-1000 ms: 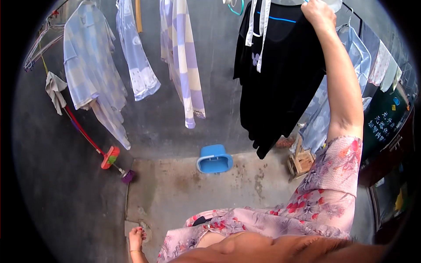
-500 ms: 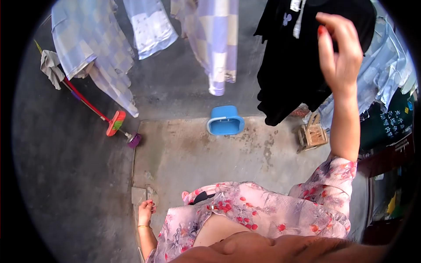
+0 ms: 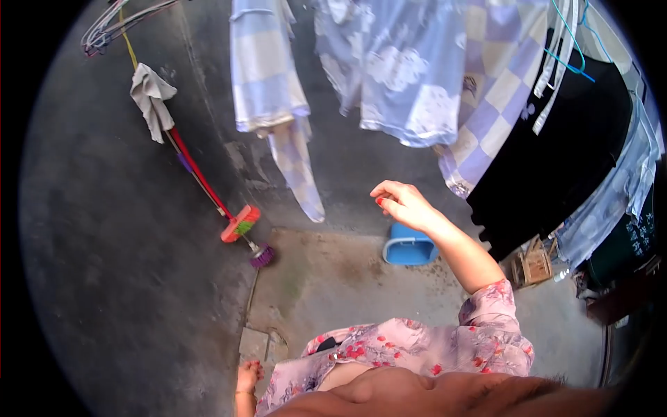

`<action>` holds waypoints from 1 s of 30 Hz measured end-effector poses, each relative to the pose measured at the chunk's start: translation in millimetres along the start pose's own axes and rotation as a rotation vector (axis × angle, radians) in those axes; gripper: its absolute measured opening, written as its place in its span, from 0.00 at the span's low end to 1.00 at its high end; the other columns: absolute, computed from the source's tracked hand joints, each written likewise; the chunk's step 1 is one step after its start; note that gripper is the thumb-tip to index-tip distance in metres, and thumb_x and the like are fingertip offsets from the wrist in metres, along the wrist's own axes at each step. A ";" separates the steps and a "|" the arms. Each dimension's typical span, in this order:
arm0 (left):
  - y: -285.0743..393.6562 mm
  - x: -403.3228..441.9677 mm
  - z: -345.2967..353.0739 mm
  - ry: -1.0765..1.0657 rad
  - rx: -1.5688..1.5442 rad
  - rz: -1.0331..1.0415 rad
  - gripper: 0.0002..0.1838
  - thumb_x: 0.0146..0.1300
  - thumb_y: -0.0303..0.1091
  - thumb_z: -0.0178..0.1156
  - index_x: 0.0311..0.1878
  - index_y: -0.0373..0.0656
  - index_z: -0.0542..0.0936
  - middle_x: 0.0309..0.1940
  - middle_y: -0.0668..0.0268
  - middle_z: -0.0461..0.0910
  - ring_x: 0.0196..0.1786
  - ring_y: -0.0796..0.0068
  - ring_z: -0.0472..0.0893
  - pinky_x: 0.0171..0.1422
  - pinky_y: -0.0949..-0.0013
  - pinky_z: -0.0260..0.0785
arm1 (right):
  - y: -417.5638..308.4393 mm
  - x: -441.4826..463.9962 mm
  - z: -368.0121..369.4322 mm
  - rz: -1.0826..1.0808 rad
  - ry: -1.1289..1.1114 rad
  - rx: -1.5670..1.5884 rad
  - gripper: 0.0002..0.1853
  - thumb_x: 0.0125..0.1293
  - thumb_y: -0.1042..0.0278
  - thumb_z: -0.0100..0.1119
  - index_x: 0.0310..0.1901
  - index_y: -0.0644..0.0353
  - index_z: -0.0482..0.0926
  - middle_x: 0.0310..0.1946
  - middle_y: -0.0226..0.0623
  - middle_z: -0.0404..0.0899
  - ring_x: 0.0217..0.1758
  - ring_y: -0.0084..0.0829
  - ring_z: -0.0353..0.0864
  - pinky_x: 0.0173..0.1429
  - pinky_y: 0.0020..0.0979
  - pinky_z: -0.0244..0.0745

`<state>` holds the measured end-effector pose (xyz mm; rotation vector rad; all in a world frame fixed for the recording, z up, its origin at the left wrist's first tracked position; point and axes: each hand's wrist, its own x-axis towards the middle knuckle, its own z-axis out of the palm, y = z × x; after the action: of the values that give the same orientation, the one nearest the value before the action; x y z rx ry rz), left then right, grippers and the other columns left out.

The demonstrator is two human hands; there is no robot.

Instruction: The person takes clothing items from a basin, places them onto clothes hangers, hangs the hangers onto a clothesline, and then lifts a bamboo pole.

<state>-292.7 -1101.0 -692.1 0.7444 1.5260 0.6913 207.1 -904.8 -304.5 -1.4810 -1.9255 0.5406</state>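
Note:
My right hand (image 3: 404, 204) is raised in front of me, its fingers loosely bent, the thumb apart and nothing in it. It is below the hanging light-blue shorts with white cloud shapes (image 3: 406, 76), apart from them. To its left hangs a checked lilac and cream garment (image 3: 267, 69); another checked garment (image 3: 497, 97) hangs to its right. Farther right is a black garment (image 3: 556, 160) with white straps (image 3: 556, 76) and blue hangers (image 3: 573, 64). Low at my left side, my left hand (image 3: 249, 377) has its fingers curled in, with nothing visible in them.
A blue basin (image 3: 411, 251) stands on the concrete floor, partly behind my right forearm. Against the dark wall lean a red-handled broom (image 3: 241, 224) and a purple brush (image 3: 262, 256), with a grey cloth (image 3: 151, 97) above. Wire hangers (image 3: 114, 31) hang upper left; a wooden stool (image 3: 531, 266) stands right.
My right hand has come down and left, away from in front of the black garment. The view has swung toward the right, and the blue hangers and wire hangers now show.

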 end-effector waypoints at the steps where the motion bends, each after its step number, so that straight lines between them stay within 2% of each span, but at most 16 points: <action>1: -5.4 6.6 -15.9 -0.071 0.019 -0.012 0.09 0.68 0.32 0.50 0.43 0.37 0.75 0.30 0.65 0.78 0.24 0.76 0.76 0.25 0.73 0.69 | 10.5 21.7 9.5 0.084 0.011 0.041 0.13 0.57 0.72 0.51 0.44 0.66 0.76 0.34 0.42 0.79 0.33 0.32 0.80 0.39 0.31 0.75; 2: -25.9 15.3 -28.0 -0.054 -0.020 -0.069 0.10 0.68 0.33 0.52 0.46 0.37 0.74 0.32 0.64 0.78 0.27 0.74 0.77 0.29 0.72 0.71 | 23.4 45.2 18.1 0.167 0.021 0.083 0.14 0.57 0.72 0.51 0.44 0.66 0.76 0.33 0.41 0.80 0.34 0.31 0.81 0.39 0.31 0.75; 4: -68.2 33.9 -52.6 -0.012 -0.102 -0.181 0.14 0.66 0.33 0.55 0.51 0.36 0.73 0.37 0.61 0.78 0.34 0.72 0.79 0.35 0.69 0.74 | 66.5 96.9 27.2 0.156 0.159 0.018 0.15 0.56 0.73 0.49 0.44 0.66 0.77 0.31 0.40 0.81 0.35 0.30 0.81 0.40 0.31 0.76; 5: -78.7 37.6 -61.0 0.014 -0.120 -0.226 0.14 0.66 0.33 0.55 0.51 0.36 0.73 0.37 0.61 0.78 0.34 0.72 0.79 0.36 0.69 0.73 | 68.7 118.3 26.0 0.240 0.222 0.096 0.14 0.56 0.73 0.48 0.42 0.65 0.79 0.29 0.38 0.81 0.32 0.29 0.82 0.37 0.31 0.76; 6: -76.1 43.9 -62.8 0.024 -0.128 -0.235 0.14 0.66 0.33 0.55 0.51 0.36 0.73 0.37 0.61 0.78 0.34 0.72 0.79 0.36 0.69 0.73 | 92.8 147.2 22.8 0.238 0.262 0.073 0.13 0.58 0.73 0.48 0.44 0.62 0.78 0.33 0.35 0.78 0.30 0.25 0.79 0.26 0.29 0.75; 7: -71.6 49.4 -63.1 0.030 -0.129 -0.236 0.14 0.66 0.33 0.55 0.51 0.36 0.73 0.38 0.61 0.78 0.34 0.72 0.79 0.36 0.69 0.73 | 109.5 171.3 16.2 0.253 0.314 0.057 0.13 0.58 0.73 0.48 0.44 0.62 0.78 0.33 0.35 0.78 0.29 0.25 0.79 0.26 0.29 0.75; 11: -17.5 66.3 -44.9 0.024 -0.100 -0.150 0.14 0.66 0.33 0.56 0.51 0.36 0.73 0.38 0.61 0.78 0.35 0.72 0.79 0.37 0.69 0.73 | 141.3 254.4 -24.1 0.365 0.519 -0.052 0.13 0.58 0.73 0.49 0.43 0.62 0.78 0.32 0.35 0.78 0.29 0.25 0.78 0.26 0.29 0.74; 16: 71.1 90.9 -3.9 0.024 -0.074 0.018 0.14 0.66 0.33 0.56 0.52 0.36 0.72 0.38 0.61 0.78 0.35 0.72 0.78 0.37 0.69 0.73 | 182.0 308.4 -63.7 0.520 0.640 -0.164 0.12 0.58 0.72 0.49 0.43 0.62 0.77 0.31 0.34 0.77 0.28 0.25 0.78 0.25 0.29 0.74; 24: 163.0 111.8 50.0 0.076 -0.092 0.158 0.15 0.66 0.33 0.56 0.52 0.36 0.72 0.39 0.61 0.77 0.36 0.71 0.78 0.39 0.69 0.72 | 221.3 347.5 -111.0 0.671 0.642 -0.186 0.11 0.58 0.72 0.49 0.42 0.62 0.77 0.29 0.34 0.77 0.26 0.25 0.77 0.24 0.29 0.73; 30: 184.2 117.2 65.3 0.102 -0.128 0.169 0.15 0.66 0.33 0.56 0.53 0.37 0.71 0.40 0.61 0.77 0.37 0.71 0.78 0.40 0.69 0.72 | 234.3 350.9 -124.1 0.695 0.623 -0.183 0.11 0.58 0.72 0.49 0.41 0.62 0.77 0.28 0.34 0.76 0.25 0.25 0.76 0.23 0.29 0.72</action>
<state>-222.3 -895.2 -623.9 0.7566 1.5060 0.9569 401.1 -510.4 -288.3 -2.1288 -0.9802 0.1441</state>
